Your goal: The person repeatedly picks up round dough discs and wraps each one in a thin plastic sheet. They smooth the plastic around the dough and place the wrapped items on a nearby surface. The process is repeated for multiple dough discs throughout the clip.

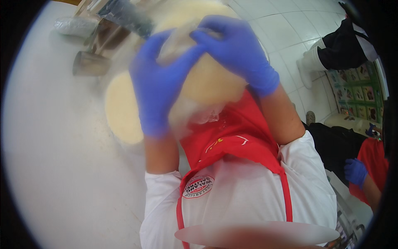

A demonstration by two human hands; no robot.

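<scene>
Blue gloves cover both of my hands. My left hand (pixel 155 77) is at a crumpled clear plastic bag (pixel 178 40), its thumb stretched across towards the other hand. My right hand (pixel 236 49) pinches the same plastic between thumb and curled fingers. Just below the hands is a pale yellow round mass (pixel 217 79), blurred; whether it is inside the bag I cannot tell. More clear plastic (pixel 206 115) bunches against my red apron (pixel 236 124). Left of my left wrist, a pale yellow disc (pixel 122 109) lies on the white table (pixel 68 149). Another pale yellow surface shows beyond my hands.
A metal cup (pixel 91 63) and a clear plastic bundle (pixel 76 26) sit at the far left, near a dark, blurred object (pixel 124 18). On the right, a person in white boots (pixel 306 67) stands on floor tiles (pixel 289 28). A co-worker's blue-gloved hand (pixel 356 172) appears lower right.
</scene>
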